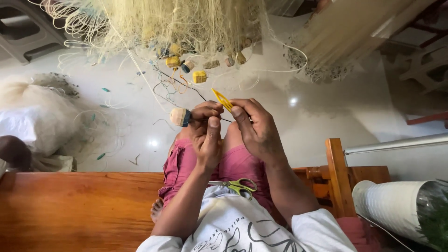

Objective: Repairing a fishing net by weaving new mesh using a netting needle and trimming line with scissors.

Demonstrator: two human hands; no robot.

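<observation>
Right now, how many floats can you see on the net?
6 at least: one float at the left hand, five floats hanging in the net; more may be hidden.

Yellow netting needle (222, 99) tilted; cream float (179, 117) on line, held.

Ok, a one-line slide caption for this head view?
Left hand grips a small float, right hand a yellow netting needle; scissors on lap.

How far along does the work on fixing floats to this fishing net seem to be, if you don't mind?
Done: several yellow floats already hang in the net. In hand: the left hand grips a cream float while the right hand works a yellow netting needle. Left: cannot tell; the scissors lie on the lap.
</observation>
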